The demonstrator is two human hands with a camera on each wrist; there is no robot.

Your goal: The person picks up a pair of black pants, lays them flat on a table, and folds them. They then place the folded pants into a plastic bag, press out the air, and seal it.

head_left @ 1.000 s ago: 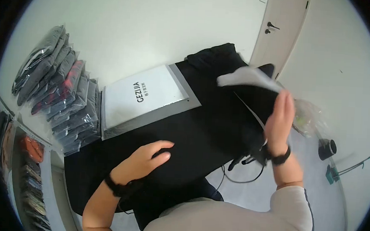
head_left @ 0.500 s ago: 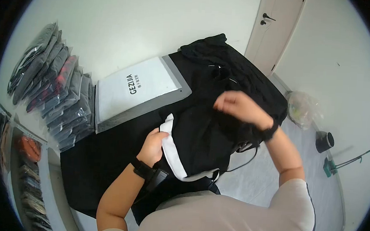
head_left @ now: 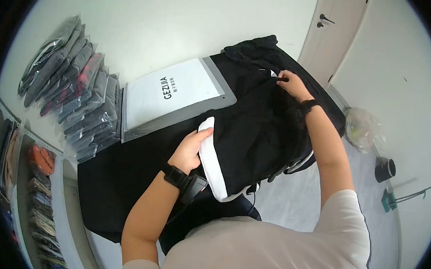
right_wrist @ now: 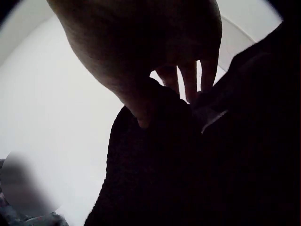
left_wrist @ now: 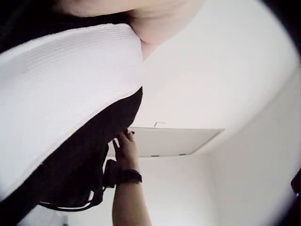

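Observation:
A black garment (head_left: 254, 142) with a white ribbed band (head_left: 212, 166) along its near edge is spread over the black table. My left hand (head_left: 187, 150) pinches the end of that band, thumb on top; the ribbing (left_wrist: 75, 70) fills much of the left wrist view. Toward the far end, my right hand (head_left: 293, 85) grips a bunched part of the garment, where a bit of white shows beside the fingers. In the right wrist view, the thumb and fingers of the right hand (right_wrist: 146, 42) close on the dark cloth (right_wrist: 155, 155).
A white bag (head_left: 171, 92) printed GEZIJIA lies on a grey one beside the wall. Left of it leans a stack of plastic-wrapped clothes (head_left: 75, 86). More dark cloth (head_left: 253, 48) lies at the far table end. Shelves (head_left: 41, 198) stand left; a bin (head_left: 385, 170) stands on the floor right.
The right hand first held up a blurred white-edged piece at the right. The garment was then laid across the table, the left hand took its white band, and the right hand reached to the far end.

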